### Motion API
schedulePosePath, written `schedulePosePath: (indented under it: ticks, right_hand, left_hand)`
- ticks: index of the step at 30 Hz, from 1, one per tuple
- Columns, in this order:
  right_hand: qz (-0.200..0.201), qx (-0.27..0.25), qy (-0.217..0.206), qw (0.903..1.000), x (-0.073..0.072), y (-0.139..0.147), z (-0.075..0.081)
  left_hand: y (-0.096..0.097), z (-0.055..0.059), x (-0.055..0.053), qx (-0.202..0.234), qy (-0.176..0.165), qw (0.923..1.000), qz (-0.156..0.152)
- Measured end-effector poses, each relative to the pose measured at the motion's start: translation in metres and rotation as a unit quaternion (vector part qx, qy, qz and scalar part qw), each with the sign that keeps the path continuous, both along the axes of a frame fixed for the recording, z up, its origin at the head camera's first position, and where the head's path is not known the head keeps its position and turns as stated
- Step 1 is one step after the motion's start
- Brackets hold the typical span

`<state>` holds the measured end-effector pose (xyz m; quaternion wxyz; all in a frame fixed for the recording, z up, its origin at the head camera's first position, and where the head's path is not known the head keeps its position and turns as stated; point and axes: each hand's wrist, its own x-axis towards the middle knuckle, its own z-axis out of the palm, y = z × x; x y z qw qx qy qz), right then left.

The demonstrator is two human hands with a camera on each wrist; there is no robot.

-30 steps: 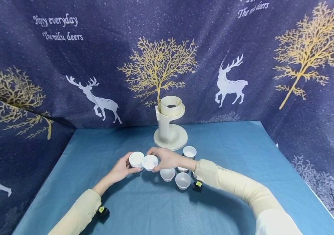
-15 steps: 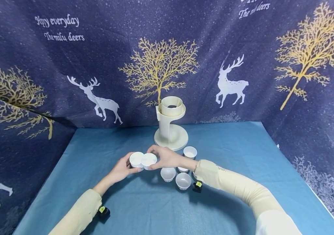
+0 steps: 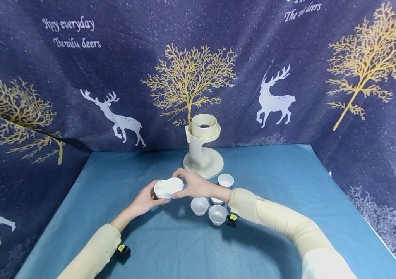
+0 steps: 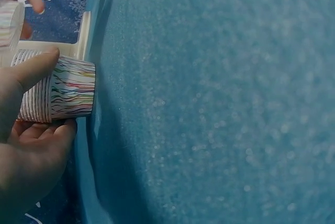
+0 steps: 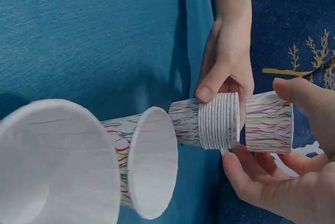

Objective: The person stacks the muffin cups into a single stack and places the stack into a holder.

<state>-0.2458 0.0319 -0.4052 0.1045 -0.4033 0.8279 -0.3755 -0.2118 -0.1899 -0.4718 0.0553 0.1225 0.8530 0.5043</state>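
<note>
My left hand (image 3: 142, 201) grips a nested stack of paper cups (image 5: 217, 122), white inside with thin coloured wavy lines outside. Thumb and fingers wrap the stack in the left wrist view, where its rims bunch closely together. My right hand (image 3: 196, 184) pinches a single paper cup (image 5: 269, 122) of the same pattern between thumb and fingers. In the right wrist view its narrow base sits right at the mouth of the stack. From the head view the single cup overlaps the stack's right side. Both are held up over the blue cloth (image 3: 163, 240).
Several loose paper cups stand mouth up near my right forearm, among them a front cup (image 3: 217, 215), a left cup (image 3: 199, 206) and a back cup (image 3: 225, 181). Behind them is a cream stand (image 3: 194, 153) with a round base and a ring-shaped top. A patterned curtain (image 3: 121, 69) hangs behind.
My right hand has moved left and slightly up with its cup, from beside the stack to overlapping its mouth. The left hand and stack stay nearly still.
</note>
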Motion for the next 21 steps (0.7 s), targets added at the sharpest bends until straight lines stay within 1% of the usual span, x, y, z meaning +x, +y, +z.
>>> schedulePosePath:
  ticks: [4,5,7,9,13,15,17,21]
  right_hand:
    - [-0.004,-0.009,0.01,0.9999,-0.003,-0.004,-0.002]
    - [-0.005,-0.01,0.012,0.9999,-0.004,-0.004,-0.002]
    - [-0.008,-0.012,0.011,0.9998,-0.005,-0.005,-0.003]
    - [-0.01,-0.019,0.007,0.9997,-0.007,-0.007,-0.004]
    - [-0.014,-0.036,0.005,0.9992,-0.01,-0.01,-0.004]
    - [-0.016,-0.035,0.011,0.9992,-0.011,-0.012,-0.002]
    - [-0.018,-0.032,0.013,0.9992,-0.011,-0.014,0.0]
    - [-0.018,-0.029,0.019,0.9992,-0.011,-0.019,0.001]
  left_hand:
    - [0.005,0.014,0.009,-0.014,0.001,0.9999,-0.004]
    - [0.006,0.017,0.01,-0.019,0.001,0.9998,-0.006]
    - [0.007,0.018,0.011,-0.029,0.002,0.9996,-0.008]
    - [0.007,0.016,0.01,-0.026,0.002,0.9996,-0.007]
    - [0.003,0.004,0.002,-0.029,0.006,0.9995,-0.006]
    - [0.001,-0.001,-0.002,-0.036,0.013,0.9993,-0.008]
    - [-0.001,-0.004,-0.004,-0.032,0.022,0.9992,-0.01]
    - [-0.001,-0.005,-0.007,-0.004,0.037,0.9991,-0.02]
